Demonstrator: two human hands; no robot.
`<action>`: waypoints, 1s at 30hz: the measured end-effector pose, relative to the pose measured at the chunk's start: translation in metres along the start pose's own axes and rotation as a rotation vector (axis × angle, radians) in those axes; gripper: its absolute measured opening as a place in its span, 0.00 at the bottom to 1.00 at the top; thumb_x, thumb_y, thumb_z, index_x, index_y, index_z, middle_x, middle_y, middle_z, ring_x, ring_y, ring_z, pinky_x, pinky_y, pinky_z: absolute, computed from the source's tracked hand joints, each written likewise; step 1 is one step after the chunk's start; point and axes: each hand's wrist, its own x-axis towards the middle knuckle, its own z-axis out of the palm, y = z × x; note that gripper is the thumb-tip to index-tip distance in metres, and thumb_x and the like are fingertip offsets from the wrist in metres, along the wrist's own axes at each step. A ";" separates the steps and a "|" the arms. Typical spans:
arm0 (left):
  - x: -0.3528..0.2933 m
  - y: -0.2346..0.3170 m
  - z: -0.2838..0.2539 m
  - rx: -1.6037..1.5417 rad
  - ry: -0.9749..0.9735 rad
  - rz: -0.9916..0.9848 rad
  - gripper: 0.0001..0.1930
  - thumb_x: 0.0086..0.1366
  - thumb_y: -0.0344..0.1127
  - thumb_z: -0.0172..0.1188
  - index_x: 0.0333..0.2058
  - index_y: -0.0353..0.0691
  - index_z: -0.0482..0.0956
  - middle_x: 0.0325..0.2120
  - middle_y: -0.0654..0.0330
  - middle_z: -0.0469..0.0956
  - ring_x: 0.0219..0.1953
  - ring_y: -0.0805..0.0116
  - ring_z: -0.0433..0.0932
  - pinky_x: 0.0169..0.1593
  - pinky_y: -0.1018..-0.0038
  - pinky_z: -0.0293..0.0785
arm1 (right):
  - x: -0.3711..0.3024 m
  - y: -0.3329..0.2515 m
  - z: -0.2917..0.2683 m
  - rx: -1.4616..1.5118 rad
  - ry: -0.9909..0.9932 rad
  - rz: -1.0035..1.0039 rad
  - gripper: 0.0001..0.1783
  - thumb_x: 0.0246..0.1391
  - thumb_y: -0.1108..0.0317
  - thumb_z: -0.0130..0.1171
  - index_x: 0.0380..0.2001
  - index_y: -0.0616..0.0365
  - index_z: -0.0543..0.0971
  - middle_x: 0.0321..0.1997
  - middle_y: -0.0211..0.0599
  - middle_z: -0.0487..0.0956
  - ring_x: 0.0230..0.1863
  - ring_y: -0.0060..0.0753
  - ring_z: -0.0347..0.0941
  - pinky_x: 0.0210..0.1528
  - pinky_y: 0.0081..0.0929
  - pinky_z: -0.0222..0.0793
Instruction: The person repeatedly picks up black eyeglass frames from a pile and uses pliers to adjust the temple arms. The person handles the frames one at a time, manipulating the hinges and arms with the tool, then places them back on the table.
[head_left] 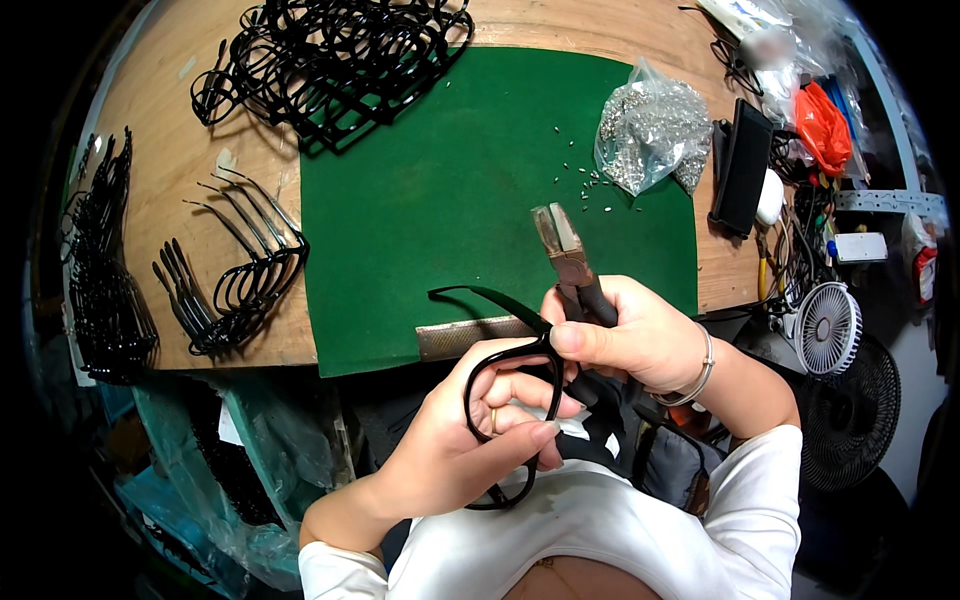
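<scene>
My left hand [440, 445] grips a black eyeglass frame [558, 380] by its rims, fingers passing behind and through one lens opening. One temple [497, 298] of the frame sticks out over the near edge of the green mat [450, 200]. Wrapped in my right hand [650, 340] is a pair of pliers [570, 262], its jaws pointing away from me, slightly apart with nothing visible between them. My right thumb and fingertips also press on the frame's corner, where the temple meets the front. The hinge itself is covered by my fingers.
Small metal pieces lie scattered beside a clear bag [640, 135] full of them. A heap of black frames [330, 70] covers the far left; more frames [260, 275] and a bundle [105, 270] stand leftward. A black phone-like slab [742, 165] and white fan [828, 328] are right.
</scene>
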 end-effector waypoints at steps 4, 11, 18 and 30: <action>-0.001 -0.001 -0.002 0.008 -0.017 0.020 0.26 0.57 0.19 0.48 0.53 0.36 0.51 0.38 0.51 0.70 0.30 0.74 0.74 0.35 0.80 0.71 | 0.001 -0.004 0.001 0.000 -0.023 0.029 0.13 0.50 0.60 0.56 0.25 0.58 0.69 0.21 0.25 0.68 0.24 0.15 0.63 0.27 0.14 0.60; 0.001 -0.012 0.000 0.127 0.073 0.107 0.25 0.54 0.15 0.48 0.50 0.33 0.54 0.37 0.50 0.70 0.33 0.70 0.74 0.34 0.76 0.75 | 0.003 0.008 0.004 -0.192 0.125 -0.105 0.11 0.51 0.63 0.55 0.26 0.59 0.68 0.21 0.23 0.66 0.24 0.12 0.59 0.26 0.13 0.57; -0.001 -0.008 -0.003 0.061 0.046 0.045 0.25 0.55 0.17 0.48 0.51 0.35 0.53 0.37 0.51 0.70 0.31 0.73 0.74 0.35 0.79 0.73 | 0.002 0.011 0.004 -0.201 0.113 -0.110 0.12 0.50 0.62 0.56 0.29 0.59 0.68 0.24 0.24 0.68 0.27 0.15 0.63 0.30 0.15 0.61; -0.018 0.006 -0.014 -0.046 0.075 -0.009 0.24 0.48 0.12 0.48 0.47 0.27 0.62 0.31 0.47 0.74 0.25 0.63 0.76 0.31 0.70 0.76 | -0.024 0.001 -0.014 -0.757 -0.161 0.017 0.20 0.53 0.54 0.48 0.34 0.64 0.70 0.22 0.38 0.71 0.26 0.29 0.69 0.31 0.26 0.64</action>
